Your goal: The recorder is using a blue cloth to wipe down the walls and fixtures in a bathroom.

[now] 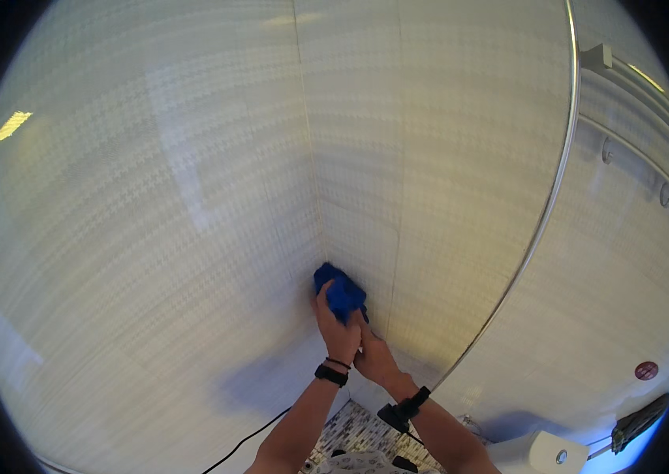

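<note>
A blue cloth (340, 293) is pressed into the corner where two pale patterned wall panels (222, 178) meet. My left hand (337, 329) grips the cloth, with the thumb and fingers around its lower part. Close against it on the right, my right hand (377, 355) holds the cloth's lower end, its fingers partly hidden behind the left hand. Black bands circle both wrists, and a dark device (396, 415) sits on the right one.
A metal trim strip (553, 183) curves down the right side. Hooks (607, 151) hang on the wall beyond it. A white toilet cistern (539, 453) stands at lower right. Below lies a mosaic tile floor (358, 429). A black cable (245, 439) runs past my left arm.
</note>
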Demonstrator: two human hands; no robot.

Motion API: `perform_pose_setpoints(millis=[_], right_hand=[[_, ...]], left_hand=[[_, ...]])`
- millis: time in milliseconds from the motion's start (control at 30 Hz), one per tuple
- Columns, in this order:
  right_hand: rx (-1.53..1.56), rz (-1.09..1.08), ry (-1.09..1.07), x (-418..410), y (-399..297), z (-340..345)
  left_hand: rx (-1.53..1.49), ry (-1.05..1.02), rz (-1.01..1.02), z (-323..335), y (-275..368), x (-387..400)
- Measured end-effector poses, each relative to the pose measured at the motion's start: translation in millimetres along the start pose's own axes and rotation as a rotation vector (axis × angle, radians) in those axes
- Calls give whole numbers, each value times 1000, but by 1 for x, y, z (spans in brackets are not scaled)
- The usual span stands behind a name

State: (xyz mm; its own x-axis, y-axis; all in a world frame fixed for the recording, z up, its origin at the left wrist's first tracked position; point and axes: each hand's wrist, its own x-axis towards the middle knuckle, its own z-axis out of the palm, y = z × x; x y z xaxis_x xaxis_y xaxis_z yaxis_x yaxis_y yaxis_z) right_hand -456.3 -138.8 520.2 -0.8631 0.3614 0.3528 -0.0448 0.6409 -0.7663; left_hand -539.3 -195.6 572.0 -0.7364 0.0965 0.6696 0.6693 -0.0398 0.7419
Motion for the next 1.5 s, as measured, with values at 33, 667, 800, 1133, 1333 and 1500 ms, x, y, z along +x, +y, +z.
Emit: perform_pose_setpoints(millis=[33,667,800,1133,1333,1500], right_hand=[[81,-15,12,-4,3,3],[219,-359,645,-18,-101,-108],[214,-311,714,-24,-87,-115],[-356,-675,555,-27,-73,-122],[-458,-696,571,-47,-76,-137],[-465,-735,592,-37,-59,-125]], left_hand=[[-5,-6,0,-1,3,2],[-44,176,797,4,153,232],[28,126,682,-2,101,159],[35,113,330,-10,15,56],[43,130,727,-3,163,169],[-117,120,865,5,245,247]])
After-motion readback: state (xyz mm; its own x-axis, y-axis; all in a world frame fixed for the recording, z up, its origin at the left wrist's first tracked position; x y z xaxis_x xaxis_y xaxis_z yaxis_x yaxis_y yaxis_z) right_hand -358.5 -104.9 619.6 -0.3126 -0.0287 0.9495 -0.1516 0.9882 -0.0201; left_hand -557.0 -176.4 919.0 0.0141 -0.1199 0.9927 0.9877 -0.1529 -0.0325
